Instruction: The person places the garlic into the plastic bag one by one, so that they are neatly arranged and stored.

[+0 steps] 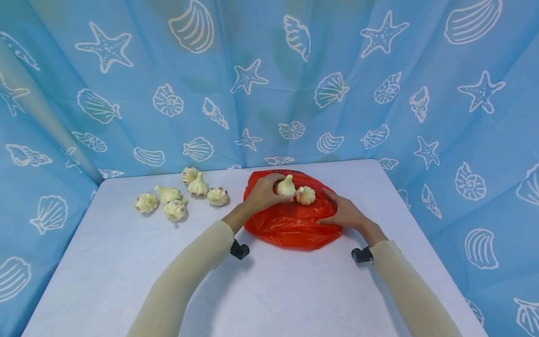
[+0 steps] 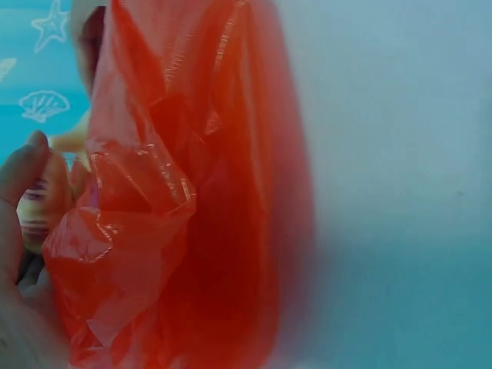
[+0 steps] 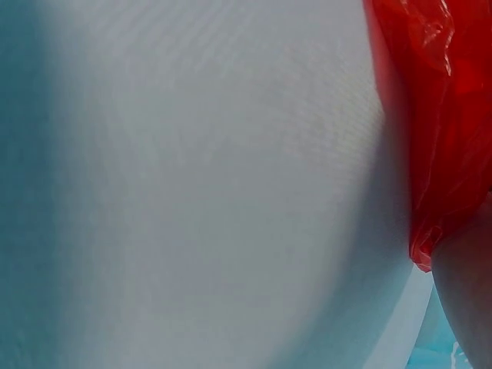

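On the table lies a red plastic bag (image 1: 290,234), its mouth spread and facing up. My left hand (image 1: 265,193) reaches over the bag's left side and holds a garlic bulb (image 1: 286,186) between thumb and fingers, stem up. Right beside it, a second garlic bulb (image 1: 305,195) rests on the red plastic. At the bag's right side my right hand (image 1: 347,214) grips it, thumb toward me and fingers on the far side. The left wrist view shows the held bulb's purple-streaked side partly behind the plastic. Only a sliver of my right hand (image 3: 465,284) shows in the right wrist view.
Several more garlic bulbs (image 1: 174,209) lie in a loose group on the left of the white table (image 1: 294,290). A blue curtain (image 1: 269,107) with white shell and starfish prints hangs behind the table and along both sides.
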The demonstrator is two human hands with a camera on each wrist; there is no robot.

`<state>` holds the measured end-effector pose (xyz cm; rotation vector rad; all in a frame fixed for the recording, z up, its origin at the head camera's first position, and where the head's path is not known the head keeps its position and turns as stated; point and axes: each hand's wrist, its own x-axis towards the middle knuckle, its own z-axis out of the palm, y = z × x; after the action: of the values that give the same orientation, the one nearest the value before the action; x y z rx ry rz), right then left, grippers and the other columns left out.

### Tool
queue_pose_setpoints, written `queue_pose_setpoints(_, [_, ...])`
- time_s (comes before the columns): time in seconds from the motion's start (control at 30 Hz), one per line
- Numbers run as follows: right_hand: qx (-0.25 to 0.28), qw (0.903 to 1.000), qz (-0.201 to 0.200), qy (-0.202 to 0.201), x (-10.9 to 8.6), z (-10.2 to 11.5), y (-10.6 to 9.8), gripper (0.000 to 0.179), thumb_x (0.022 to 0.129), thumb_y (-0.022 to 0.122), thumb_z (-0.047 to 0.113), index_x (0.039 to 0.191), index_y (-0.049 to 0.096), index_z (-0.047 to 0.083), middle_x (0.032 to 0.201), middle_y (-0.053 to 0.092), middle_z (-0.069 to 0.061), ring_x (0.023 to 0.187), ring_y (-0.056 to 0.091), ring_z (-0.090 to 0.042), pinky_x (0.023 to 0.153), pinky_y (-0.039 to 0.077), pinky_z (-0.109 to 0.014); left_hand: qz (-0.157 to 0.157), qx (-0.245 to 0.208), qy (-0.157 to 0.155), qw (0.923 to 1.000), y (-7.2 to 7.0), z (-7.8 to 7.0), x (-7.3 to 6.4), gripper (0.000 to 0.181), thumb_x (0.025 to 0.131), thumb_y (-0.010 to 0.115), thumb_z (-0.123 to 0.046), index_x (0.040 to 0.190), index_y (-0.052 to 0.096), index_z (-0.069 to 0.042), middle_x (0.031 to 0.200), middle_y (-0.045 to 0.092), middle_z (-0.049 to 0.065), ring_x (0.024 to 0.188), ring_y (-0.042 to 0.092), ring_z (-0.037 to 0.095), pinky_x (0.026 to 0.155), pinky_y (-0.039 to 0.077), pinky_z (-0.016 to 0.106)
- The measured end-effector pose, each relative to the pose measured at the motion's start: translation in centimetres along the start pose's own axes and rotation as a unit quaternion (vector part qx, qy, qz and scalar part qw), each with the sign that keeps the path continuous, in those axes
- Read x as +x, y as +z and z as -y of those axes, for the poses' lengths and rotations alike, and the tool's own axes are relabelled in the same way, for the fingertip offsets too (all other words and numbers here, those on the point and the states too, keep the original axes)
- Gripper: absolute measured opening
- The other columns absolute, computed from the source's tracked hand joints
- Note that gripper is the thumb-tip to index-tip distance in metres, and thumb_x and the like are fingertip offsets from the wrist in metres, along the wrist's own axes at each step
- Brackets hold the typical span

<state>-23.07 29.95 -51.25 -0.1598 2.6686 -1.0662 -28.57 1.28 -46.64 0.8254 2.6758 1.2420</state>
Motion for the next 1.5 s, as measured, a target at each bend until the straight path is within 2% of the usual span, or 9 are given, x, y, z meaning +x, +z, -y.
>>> queue_pose_setpoints(0.2, [0.008, 1.0000, 0.004, -0.001, -0.3, -0.1, -0.1, 0.125, 0.056, 0.092, 0.047, 0.157, 0.019, 0.027, 0.153, 0.034, -0.007, 0.132, 0.038, -0.034, 0.082, 0.057, -0.042, 0.004, 0.002, -0.014, 0.9999, 1.3, 0.6, 0.0, 0.074, 0.076, 0.083, -0.040, 0.136, 0.051, -0.011, 0.131, 0.056, 0.003, 0.117, 0.052, 0.020, 0.096, 0.050, 0.039])
queue_pose_setpoints(0.43, [0.017, 0.9998, -0.001, -0.012, -0.2, 0.0, 0.2, 0.125, 0.056, 0.092, 0.045, 0.156, 0.019, 0.029, 0.151, 0.036, -0.005, 0.131, 0.039, -0.032, 0.082, 0.057, -0.041, -0.013, -0.003, -0.045, 0.9989, 2.3, 1.5, 0.1, 0.071, 0.073, 0.087, -0.031, 0.132, 0.052, -0.013, 0.126, 0.057, 0.002, 0.112, 0.052, 0.018, 0.095, 0.050, 0.039])
queue_pose_setpoints(0.63, [0.017, 0.9998, -0.002, -0.006, -0.3, -0.1, 0.2, 0.125, 0.057, 0.092, 0.044, 0.156, 0.018, 0.029, 0.152, 0.035, -0.005, 0.132, 0.038, -0.032, 0.083, 0.056, -0.041, -0.008, -0.013, -0.048, 0.9987, 2.7, 2.0, 0.3, 0.071, 0.072, 0.088, -0.025, 0.132, 0.053, -0.011, 0.127, 0.057, 0.004, 0.114, 0.052, 0.021, 0.095, 0.050, 0.041])
queue_pose_setpoints(1.0, [0.013, 0.9999, -0.001, -0.010, -0.3, -0.1, 0.0, 0.125, 0.057, 0.092, 0.047, 0.156, 0.019, 0.028, 0.152, 0.035, -0.004, 0.131, 0.039, -0.031, 0.082, 0.057, -0.041, -0.007, -0.007, -0.045, 0.9989, 3.4, 2.4, 0.9, 0.073, 0.074, 0.086, -0.029, 0.135, 0.053, -0.011, 0.131, 0.056, 0.004, 0.120, 0.050, 0.022, 0.099, 0.047, 0.044])
queue_pose_setpoints(1.5, [0.009, 1.0000, 0.000, -0.003, -0.3, 0.1, 0.0, 0.123, 0.057, 0.092, 0.044, 0.156, 0.020, 0.029, 0.153, 0.035, -0.003, 0.132, 0.038, -0.031, 0.083, 0.056, -0.041, -0.010, -0.023, -0.071, 0.9972, 4.0, 2.7, 0.9, 0.078, 0.071, 0.087, -0.032, 0.138, 0.049, -0.015, 0.135, 0.053, 0.001, 0.122, 0.048, 0.022, 0.100, 0.046, 0.046])
